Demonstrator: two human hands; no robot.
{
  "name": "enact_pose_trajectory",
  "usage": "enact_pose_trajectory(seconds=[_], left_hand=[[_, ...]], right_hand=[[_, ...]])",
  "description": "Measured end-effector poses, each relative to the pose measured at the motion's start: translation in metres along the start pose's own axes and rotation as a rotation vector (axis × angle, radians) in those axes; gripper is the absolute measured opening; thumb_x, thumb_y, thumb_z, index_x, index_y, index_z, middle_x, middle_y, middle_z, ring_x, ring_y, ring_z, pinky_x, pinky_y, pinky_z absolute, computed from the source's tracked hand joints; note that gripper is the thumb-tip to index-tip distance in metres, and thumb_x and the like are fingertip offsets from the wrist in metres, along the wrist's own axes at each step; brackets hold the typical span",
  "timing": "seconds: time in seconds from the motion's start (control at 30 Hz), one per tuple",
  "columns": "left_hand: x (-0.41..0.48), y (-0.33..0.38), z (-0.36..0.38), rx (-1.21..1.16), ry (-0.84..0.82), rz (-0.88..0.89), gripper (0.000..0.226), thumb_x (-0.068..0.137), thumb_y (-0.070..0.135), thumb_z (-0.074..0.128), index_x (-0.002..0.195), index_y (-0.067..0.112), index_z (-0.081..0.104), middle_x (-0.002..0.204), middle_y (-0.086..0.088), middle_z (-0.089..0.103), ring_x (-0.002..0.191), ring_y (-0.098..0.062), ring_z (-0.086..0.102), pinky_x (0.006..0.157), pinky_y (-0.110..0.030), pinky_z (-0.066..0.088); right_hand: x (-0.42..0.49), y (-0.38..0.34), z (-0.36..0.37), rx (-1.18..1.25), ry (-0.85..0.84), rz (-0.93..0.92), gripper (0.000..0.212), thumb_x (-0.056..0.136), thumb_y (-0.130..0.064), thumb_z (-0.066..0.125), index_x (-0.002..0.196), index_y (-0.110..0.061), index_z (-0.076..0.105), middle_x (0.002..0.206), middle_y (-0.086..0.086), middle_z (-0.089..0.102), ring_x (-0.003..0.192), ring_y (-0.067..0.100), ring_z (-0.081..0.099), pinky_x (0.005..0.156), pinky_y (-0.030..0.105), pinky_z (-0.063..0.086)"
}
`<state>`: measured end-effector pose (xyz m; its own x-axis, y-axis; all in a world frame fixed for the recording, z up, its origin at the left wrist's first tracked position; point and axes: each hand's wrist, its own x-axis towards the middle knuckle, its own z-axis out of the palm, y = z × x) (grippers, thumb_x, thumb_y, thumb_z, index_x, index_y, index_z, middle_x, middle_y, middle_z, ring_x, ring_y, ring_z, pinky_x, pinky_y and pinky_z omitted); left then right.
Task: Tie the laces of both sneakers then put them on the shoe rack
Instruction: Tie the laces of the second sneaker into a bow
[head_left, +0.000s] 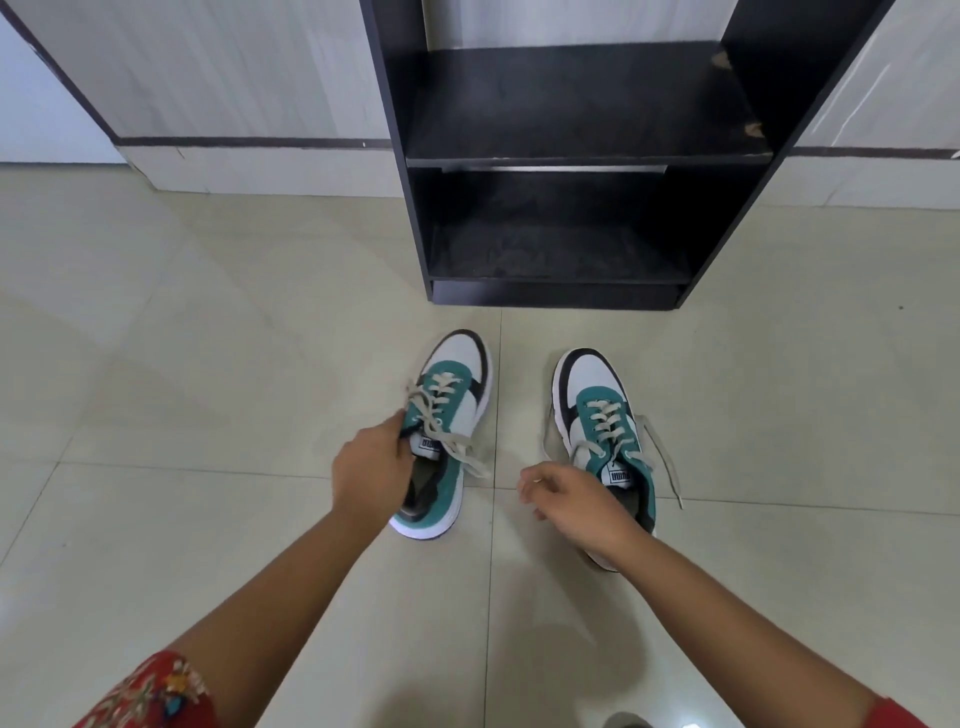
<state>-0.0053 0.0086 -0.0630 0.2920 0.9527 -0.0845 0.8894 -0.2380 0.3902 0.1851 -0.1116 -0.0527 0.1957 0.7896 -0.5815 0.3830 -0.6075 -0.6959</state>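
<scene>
Two teal, white and black sneakers stand on the tiled floor, toes toward the black shoe rack (576, 156). My left hand (371, 465) grips the left sneaker (452, 415) at its tongue and inner collar; its beige laces hang loose over the right side. My right hand (576, 501) hovers by the heel opening of the right sneaker (602, 415), fingers loosely curled with nothing in them. That shoe's laces are untied, with one end trailing to the right on the floor and the other to the left.
The rack has two open dark shelves, the lower one (556, 254) just above the floor. A pale wall with a dark stripe (249, 141) runs behind it. Light floor tiles (208, 364) surround the shoes.
</scene>
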Motion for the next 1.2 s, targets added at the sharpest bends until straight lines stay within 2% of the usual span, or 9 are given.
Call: enact_pose_trajectory(seconds=[0.23, 0.4, 0.57, 0.7, 0.8, 0.93, 1.03, 1.1, 1.2], left_hand=[[-0.004, 0.0, 0.014, -0.054, -0.08, -0.105, 0.027, 0.089, 0.013, 0.038, 0.107, 0.016, 0.058, 0.088, -0.01, 0.07, 0.069, -0.028, 0.056, 0.063, -0.034, 0.05], [-0.018, 0.012, 0.014, -0.263, -0.009, -0.164, 0.053, 0.08, 0.011, 0.052, 0.13, 0.027, 0.045, 0.123, 0.0, 0.06, 0.105, -0.027, 0.056, 0.073, -0.033, 0.044], [-0.028, 0.031, 0.014, -0.245, 0.151, 0.115, 0.046, 0.077, 0.002, 0.059, 0.121, 0.015, 0.054, 0.121, -0.004, 0.059, 0.107, -0.027, 0.051, 0.085, -0.033, 0.043], [-0.035, 0.058, 0.019, -0.421, -0.111, 0.219, 0.027, 0.086, 0.006, 0.055, 0.107, 0.023, 0.061, 0.101, 0.01, 0.065, 0.086, -0.008, 0.058, 0.077, -0.024, 0.05], [-0.026, 0.078, 0.025, -0.49, -0.379, 0.154, 0.019, 0.089, 0.015, 0.055, 0.104, 0.026, 0.061, 0.096, 0.01, 0.067, 0.074, -0.004, 0.058, 0.072, -0.02, 0.048], [-0.007, 0.096, 0.031, -0.422, -0.558, 0.06, 0.022, 0.092, 0.028, 0.046, 0.104, 0.022, 0.062, 0.098, 0.002, 0.071, 0.082, -0.02, 0.067, 0.08, -0.037, 0.055], [0.001, 0.112, 0.039, -0.464, -0.567, -0.062, 0.033, 0.092, 0.035, 0.048, 0.094, 0.009, 0.067, 0.094, -0.011, 0.072, 0.073, -0.025, 0.065, 0.066, -0.033, 0.051], [0.0, 0.122, 0.045, -0.597, -0.522, -0.173, 0.034, 0.089, 0.035, 0.056, 0.091, 0.002, 0.066, 0.086, -0.015, 0.07, 0.062, -0.021, 0.059, 0.057, -0.028, 0.046], [-0.005, 0.131, 0.051, -0.982, -0.534, -0.464, 0.01, 0.084, 0.019, 0.066, 0.088, 0.01, 0.066, 0.08, -0.006, 0.064, 0.061, -0.015, 0.052, 0.057, -0.026, 0.046]], right_hand=[[-0.016, 0.006, -0.02, -0.142, 0.247, -0.101, 0.021, 0.092, -0.032, 0.052, 0.107, -0.026, 0.065, 0.094, -0.011, 0.068, 0.087, 0.008, 0.063, 0.08, 0.027, 0.05], [-0.022, 0.04, -0.038, -0.232, 0.581, -0.124, 0.025, 0.086, -0.02, 0.056, 0.108, -0.027, 0.063, 0.106, -0.003, 0.062, 0.098, 0.018, 0.057, 0.071, 0.03, 0.046], [-0.023, 0.072, -0.047, -0.102, 0.47, 0.11, 0.057, 0.08, -0.022, 0.063, 0.133, -0.027, 0.043, 0.126, 0.002, 0.053, 0.101, 0.024, 0.06, 0.082, 0.036, 0.049], [-0.017, 0.067, -0.044, -0.057, 0.441, 0.132, 0.055, 0.079, -0.023, 0.06, 0.133, -0.026, 0.047, 0.118, 0.005, 0.063, 0.091, 0.025, 0.065, 0.079, 0.033, 0.05], [-0.009, 0.057, -0.035, -0.106, 0.41, 0.128, 0.053, 0.08, -0.035, 0.058, 0.131, -0.026, 0.047, 0.12, 0.004, 0.06, 0.092, 0.026, 0.065, 0.079, 0.034, 0.05], [-0.007, 0.052, -0.04, -0.253, 0.47, 0.096, 0.039, 0.088, -0.048, 0.051, 0.12, -0.027, 0.055, 0.125, -0.002, 0.049, 0.1, 0.021, 0.06, 0.074, 0.031, 0.046], [-0.008, 0.05, -0.052, -0.322, 0.534, 0.034, 0.027, 0.087, -0.045, 0.055, 0.102, -0.025, 0.065, 0.11, -0.001, 0.049, 0.1, 0.018, 0.053, 0.068, 0.029, 0.044], [-0.009, 0.045, -0.057, -0.393, 0.555, 0.002, 0.023, 0.09, -0.042, 0.053, 0.096, -0.022, 0.063, 0.097, -0.002, 0.052, 0.085, 0.019, 0.055, 0.062, 0.028, 0.04], [-0.011, 0.04, -0.061, -0.436, 0.595, -0.031, 0.019, 0.091, -0.04, 0.051, 0.092, -0.024, 0.062, 0.086, -0.004, 0.052, 0.07, 0.019, 0.052, 0.057, 0.028, 0.039]])
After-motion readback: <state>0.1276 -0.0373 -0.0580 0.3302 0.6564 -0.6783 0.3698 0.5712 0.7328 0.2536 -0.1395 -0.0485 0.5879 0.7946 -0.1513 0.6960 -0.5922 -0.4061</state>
